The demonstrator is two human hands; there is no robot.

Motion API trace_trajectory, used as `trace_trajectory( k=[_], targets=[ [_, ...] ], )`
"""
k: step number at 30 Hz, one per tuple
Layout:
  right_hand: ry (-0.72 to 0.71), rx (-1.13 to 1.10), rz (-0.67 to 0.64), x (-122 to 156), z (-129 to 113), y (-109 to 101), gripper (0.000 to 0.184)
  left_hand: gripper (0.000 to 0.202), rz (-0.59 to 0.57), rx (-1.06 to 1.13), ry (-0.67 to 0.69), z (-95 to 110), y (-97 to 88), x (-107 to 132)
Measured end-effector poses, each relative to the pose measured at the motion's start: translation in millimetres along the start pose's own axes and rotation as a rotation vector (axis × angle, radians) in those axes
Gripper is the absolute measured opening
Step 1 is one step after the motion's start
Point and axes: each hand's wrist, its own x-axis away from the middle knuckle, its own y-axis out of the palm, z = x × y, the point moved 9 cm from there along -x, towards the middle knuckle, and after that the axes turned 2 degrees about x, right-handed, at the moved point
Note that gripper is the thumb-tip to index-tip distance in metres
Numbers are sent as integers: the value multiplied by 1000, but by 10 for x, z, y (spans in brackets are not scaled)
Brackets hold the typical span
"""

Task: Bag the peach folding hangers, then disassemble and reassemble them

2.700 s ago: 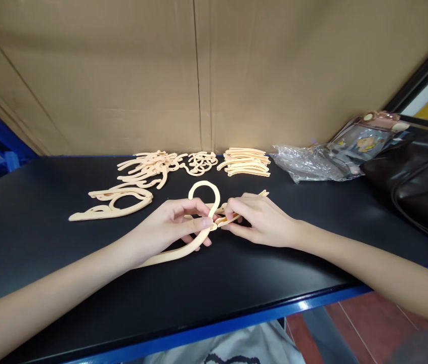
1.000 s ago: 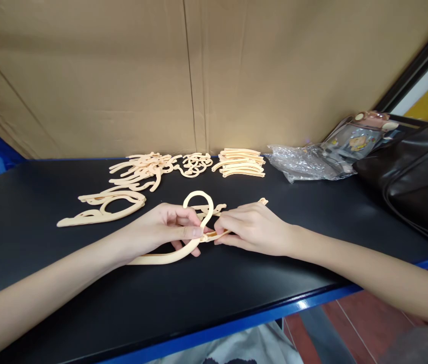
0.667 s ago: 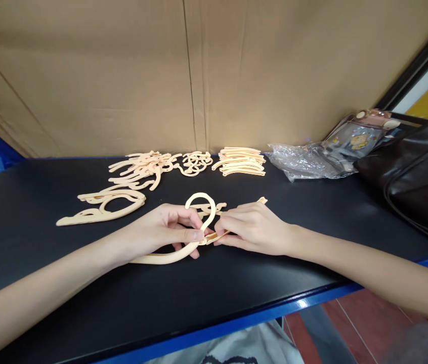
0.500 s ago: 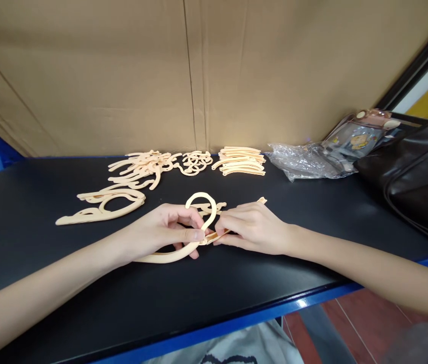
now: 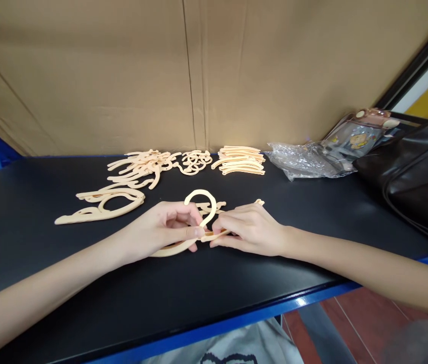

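My left hand [image 5: 174, 225] is closed on a cream plastic hanger hook [image 5: 212, 205] and a curved hanger arm [image 5: 172, 250], pinching them where they meet. The hook curls upward above my thumb. My right hand [image 5: 246, 228] grips a second hanger arm [image 5: 214, 234], whose near end touches the joint at my left fingertips; its far tip shows past my knuckles. Behind the hook lies another cream piece [image 5: 219, 206], partly hidden by my hands.
Two folded hangers [image 5: 100, 215] lie on the black table [image 5: 183, 313] at left. Farther back are a heap of hanger parts [image 5: 141, 164], loose hooks [image 5: 197, 162] and stacked arms [image 5: 241, 160]. A clear plastic bag [image 5: 308, 162] and a dark leather bag [image 5: 419, 172] sit at right, before a cardboard wall [image 5: 123, 76].
The right-hand arm has come up against the joint below the hook. The left-hand arm has swung slightly, and less of it shows under my wrist.
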Motion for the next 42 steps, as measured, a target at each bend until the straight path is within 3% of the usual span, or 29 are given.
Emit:
trace_trajectory(
  k=[6, 13, 31, 38, 42],
  targets=[
    [53, 11, -31, 4, 35, 24, 25, 26, 18, -18, -32, -64, -27, -27],
    [158, -50, -90, 1, 120, 51, 14, 30, 136, 26, -62, -80, -76, -30],
    [479, -185, -52, 57, 400, 21, 17, 38, 197, -162, 43, 55, -39, 40],
    [695, -442, 133, 173, 733, 13, 19, 44, 281, -204, 63, 92, -127, 71],
    [729, -529, 273, 225, 870, -8, 27, 36, 331, -281, 117, 123, -220, 71]
  ],
)
